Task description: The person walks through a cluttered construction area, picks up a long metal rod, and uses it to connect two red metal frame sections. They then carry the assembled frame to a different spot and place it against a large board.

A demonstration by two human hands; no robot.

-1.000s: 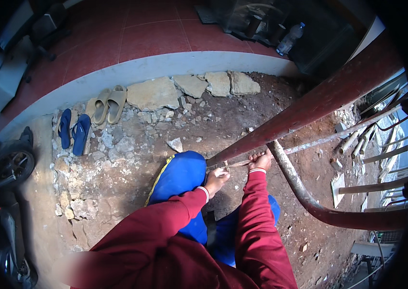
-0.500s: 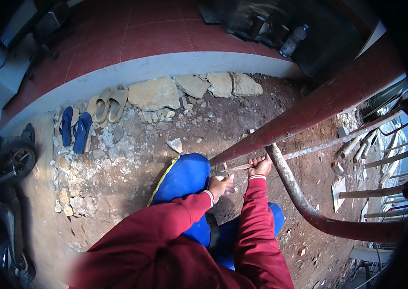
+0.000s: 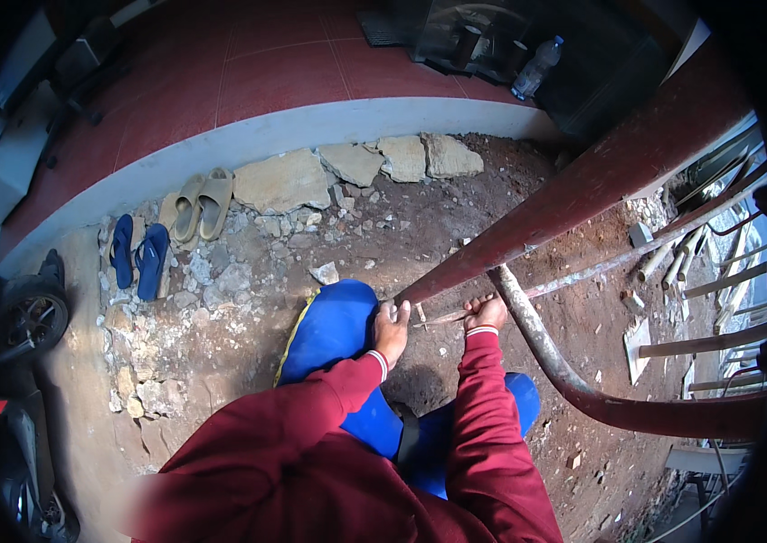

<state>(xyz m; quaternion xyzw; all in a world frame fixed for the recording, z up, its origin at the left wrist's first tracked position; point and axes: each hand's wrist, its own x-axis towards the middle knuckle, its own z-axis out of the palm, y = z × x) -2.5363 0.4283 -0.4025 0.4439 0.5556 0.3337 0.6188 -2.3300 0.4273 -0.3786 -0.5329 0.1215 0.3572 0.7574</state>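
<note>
Slim brown stick (image 3: 445,318), small pale crosspiece near its left end: gripped at its right end by the closed fingers of the right hand (image 3: 486,313), long axis running leftward toward the left hand (image 3: 391,333), its free tip just short of that hand. Left fingers at the foot of a slanting red pole (image 3: 582,199), grip or mere touch impossible to tell. Adjoining obstacles: curved rusty pipe (image 3: 542,344) close right, blue-clad knee (image 3: 334,317) beside the left hand.
</note>
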